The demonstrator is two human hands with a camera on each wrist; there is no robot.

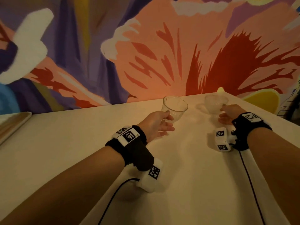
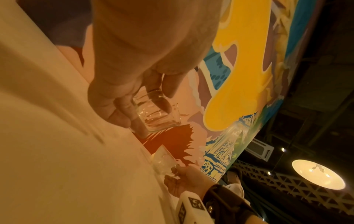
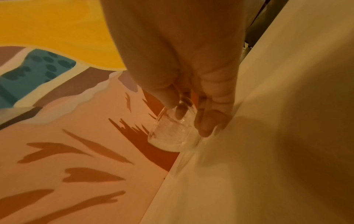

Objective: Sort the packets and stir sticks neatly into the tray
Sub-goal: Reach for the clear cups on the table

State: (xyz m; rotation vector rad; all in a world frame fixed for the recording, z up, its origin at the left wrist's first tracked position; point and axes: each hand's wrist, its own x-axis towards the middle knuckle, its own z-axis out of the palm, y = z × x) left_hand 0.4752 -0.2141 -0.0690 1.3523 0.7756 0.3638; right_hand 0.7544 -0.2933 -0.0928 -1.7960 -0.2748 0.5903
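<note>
No packets or stir sticks show in any view. Only a corner of the tray (image 1: 14, 122) shows at the far left of the white table (image 1: 65, 151). My left hand (image 1: 168, 122) grips a clear glass tumbler (image 1: 175, 108) near its base, tilted, with its mouth towards the wall. In the left wrist view the fingers (image 2: 134, 119) wrap the tumbler (image 2: 159, 116). My right hand (image 1: 225, 112) pinches the handle of a clear glass cup (image 1: 214, 103) near the table's far edge. In the right wrist view the fingers (image 3: 206, 121) curl round the cup (image 3: 172, 134).
A painted mural wall (image 1: 146, 54) rises right behind the table's far edge. The table's right edge (image 1: 276, 117) runs just past my right wrist. Cables (image 1: 250, 181) trail from both wrist units across the table. A lit ceiling lamp (image 2: 318, 174) shows in the left wrist view.
</note>
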